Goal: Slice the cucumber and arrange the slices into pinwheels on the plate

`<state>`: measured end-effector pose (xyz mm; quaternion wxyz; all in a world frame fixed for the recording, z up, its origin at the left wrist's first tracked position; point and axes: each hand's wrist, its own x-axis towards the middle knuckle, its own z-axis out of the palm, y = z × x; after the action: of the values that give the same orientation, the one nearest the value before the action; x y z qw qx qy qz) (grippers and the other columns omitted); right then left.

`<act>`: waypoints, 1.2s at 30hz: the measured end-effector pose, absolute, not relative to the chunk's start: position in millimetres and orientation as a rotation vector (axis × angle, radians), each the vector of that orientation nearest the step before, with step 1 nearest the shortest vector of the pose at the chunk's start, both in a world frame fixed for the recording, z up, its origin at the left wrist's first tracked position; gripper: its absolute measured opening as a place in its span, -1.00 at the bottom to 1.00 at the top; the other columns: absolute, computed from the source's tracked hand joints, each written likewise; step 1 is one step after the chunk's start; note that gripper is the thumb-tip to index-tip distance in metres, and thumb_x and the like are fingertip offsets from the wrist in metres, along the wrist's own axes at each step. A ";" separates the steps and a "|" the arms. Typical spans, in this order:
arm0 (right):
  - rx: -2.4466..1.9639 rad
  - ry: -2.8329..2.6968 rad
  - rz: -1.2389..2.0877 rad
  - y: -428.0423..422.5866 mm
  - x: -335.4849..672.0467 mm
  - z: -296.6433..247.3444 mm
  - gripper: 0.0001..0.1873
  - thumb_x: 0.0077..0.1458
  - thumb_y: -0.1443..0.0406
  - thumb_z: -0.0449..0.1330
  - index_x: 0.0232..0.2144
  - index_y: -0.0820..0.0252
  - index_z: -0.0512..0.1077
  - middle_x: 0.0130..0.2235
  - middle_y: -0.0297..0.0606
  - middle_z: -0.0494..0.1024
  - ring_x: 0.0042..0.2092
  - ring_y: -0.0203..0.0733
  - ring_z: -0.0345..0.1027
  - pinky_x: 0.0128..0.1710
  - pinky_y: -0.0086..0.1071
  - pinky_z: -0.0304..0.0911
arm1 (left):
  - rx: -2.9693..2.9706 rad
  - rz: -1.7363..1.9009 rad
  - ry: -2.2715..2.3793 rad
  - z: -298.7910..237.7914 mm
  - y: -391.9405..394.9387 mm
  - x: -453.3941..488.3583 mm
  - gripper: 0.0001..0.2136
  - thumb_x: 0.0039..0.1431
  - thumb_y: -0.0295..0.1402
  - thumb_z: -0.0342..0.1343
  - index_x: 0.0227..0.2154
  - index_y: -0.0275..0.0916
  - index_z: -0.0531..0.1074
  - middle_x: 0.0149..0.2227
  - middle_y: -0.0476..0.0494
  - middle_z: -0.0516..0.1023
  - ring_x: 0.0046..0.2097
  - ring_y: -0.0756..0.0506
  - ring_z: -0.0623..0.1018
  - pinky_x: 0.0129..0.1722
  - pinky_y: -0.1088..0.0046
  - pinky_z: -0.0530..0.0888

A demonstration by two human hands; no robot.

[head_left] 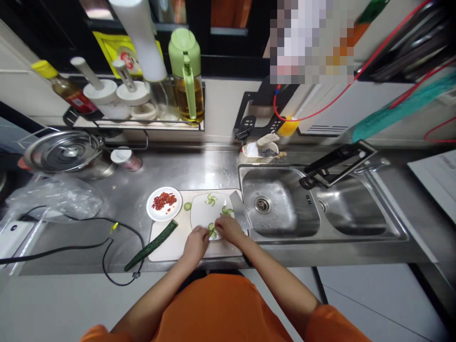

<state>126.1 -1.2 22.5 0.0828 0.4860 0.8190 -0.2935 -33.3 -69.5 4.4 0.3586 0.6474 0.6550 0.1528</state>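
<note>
On the near edge of a white squarish plate (202, 213), my left hand (197, 243) and my right hand (230, 230) meet with fingertips pinched at a small fan of cucumber slices (212, 232). My fingers partly cover these slices. Two similar pinwheels lie on the plate: one far pinwheel (211, 199), and one right pinwheel (226, 210) just beyond my right hand. The plate rests on a pale cutting board (167, 249). A wide knife blade (241, 209) lies at the board's right. Left of my left hand is a cut cucumber (153, 244); a cucumber end piece (187, 206) sits beside the plate.
A white dish (149, 209) of chopped red pieces stands at the board's far left corner. A steel sink (281, 228) with a black faucet (327, 164) is on the right. A black cable (103, 256), plastic bag (57, 197) and lidded pot (67, 152) occupy the left.
</note>
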 end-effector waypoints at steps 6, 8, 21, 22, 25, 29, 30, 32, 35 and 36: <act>1.461 2.431 -0.833 -2.3 123.2 23.3 -0.78 0.17 0.34 -0.01 -0.32 0.18 0.45 -0.26 -0.22 0.45 -0.20 -0.22 0.23 -0.30 -0.43 0.00 | 1.667 0.386 1.699 5.9 -70.3 -32.5 -0.82 0.12 -0.47 -0.01 -0.38 -0.23 0.51 -0.34 -0.12 0.49 -0.23 -0.03 0.47 -0.17 0.49 0.35; 1.453 2.425 -0.823 -3.1 122.3 23.7 -0.78 0.17 0.34 -0.01 -0.30 0.18 0.45 -0.25 -0.21 0.45 -0.20 -0.22 0.23 -0.30 -0.42 0.01 | 1.665 0.372 1.703 7.8 -70.6 -32.0 -0.82 0.12 -0.47 -0.01 -0.37 -0.23 0.51 -0.33 -0.12 0.49 -0.22 -0.03 0.47 -0.17 0.49 0.35; 1.413 2.496 -0.733 -7.1 122.8 24.7 -0.74 0.19 0.32 -0.04 -0.34 0.19 0.46 -0.27 -0.19 0.45 -0.19 -0.18 0.22 -0.28 -0.39 0.03 | 1.690 0.303 1.674 17.5 -70.7 -33.0 -0.78 0.14 -0.43 -0.02 -0.30 -0.18 0.54 -0.26 -0.12 0.51 -0.21 -0.03 0.49 -0.18 0.52 0.36; 1.417 2.492 -0.750 -7.3 123.4 24.9 -0.74 0.19 0.32 -0.03 -0.34 0.19 0.46 -0.28 -0.19 0.45 -0.19 -0.19 0.22 -0.27 -0.40 0.03 | 1.690 0.309 1.669 17.5 -70.6 -33.8 -0.78 0.14 -0.44 -0.02 -0.30 -0.18 0.54 -0.26 -0.11 0.51 -0.21 -0.02 0.49 -0.18 0.52 0.36; 1.441 2.501 -0.792 -7.6 125.7 24.8 -0.76 0.18 0.34 -0.03 -0.34 0.19 0.46 -0.29 -0.20 0.44 -0.19 -0.21 0.21 -0.24 -0.41 0.04 | 1.695 0.331 1.661 17.6 -70.4 -36.2 -0.79 0.13 -0.44 -0.01 -0.30 -0.17 0.54 -0.28 -0.11 0.52 -0.22 -0.02 0.49 -0.19 0.51 0.36; 1.459 2.516 -0.832 -7.5 129.3 23.4 -0.78 0.16 0.35 0.00 -0.35 0.20 0.45 -0.29 -0.21 0.44 -0.18 -0.22 0.21 -0.22 -0.42 0.05 | 1.696 0.361 1.656 17.7 -69.5 -40.3 -0.79 0.12 -0.45 0.00 -0.32 -0.18 0.55 -0.30 -0.11 0.54 -0.21 -0.03 0.49 -0.18 0.50 0.36; 1.465 2.513 -0.840 -7.5 129.9 23.1 -0.79 0.16 0.35 0.00 -0.36 0.20 0.45 -0.29 -0.21 0.43 -0.18 -0.22 0.21 -0.22 -0.42 0.05 | 1.694 0.370 1.655 17.6 -68.8 -42.0 -0.79 0.12 -0.44 0.00 -0.32 -0.17 0.55 -0.30 -0.10 0.54 -0.21 -0.03 0.49 -0.17 0.50 0.36; 1.481 2.508 -0.849 -7.9 130.9 23.2 -0.80 0.15 0.35 0.01 -0.37 0.20 0.44 -0.29 -0.21 0.43 -0.17 -0.22 0.21 -0.23 -0.43 0.05 | 1.689 0.388 1.663 17.3 -66.7 -46.1 -0.79 0.13 -0.43 -0.01 -0.32 -0.17 0.54 -0.30 -0.10 0.54 -0.21 -0.03 0.49 -0.17 0.50 0.36; 1.484 2.520 -0.853 -9.1 131.1 24.4 -0.80 0.15 0.36 0.02 -0.37 0.20 0.45 -0.29 -0.22 0.44 -0.17 -0.22 0.22 -0.23 -0.43 0.06 | 1.687 0.401 1.676 17.0 -62.5 -52.6 -0.81 0.11 -0.43 0.02 -0.32 -0.18 0.54 -0.29 -0.10 0.54 -0.21 -0.04 0.49 -0.17 0.49 0.36; 1.480 2.523 -0.853 -9.6 130.8 25.0 -0.80 0.15 0.36 0.02 -0.37 0.20 0.45 -0.30 -0.22 0.44 -0.17 -0.22 0.22 -0.23 -0.43 0.06 | 1.691 0.399 1.672 17.2 -61.2 -54.0 -0.82 0.10 -0.43 0.03 -0.32 -0.18 0.54 -0.29 -0.10 0.54 -0.21 -0.04 0.49 -0.17 0.49 0.36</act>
<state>130.8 -9.6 25.0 0.0474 0.4852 0.8271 -0.2796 -54.0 -61.2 17.2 0.3569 0.6552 0.6476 0.1546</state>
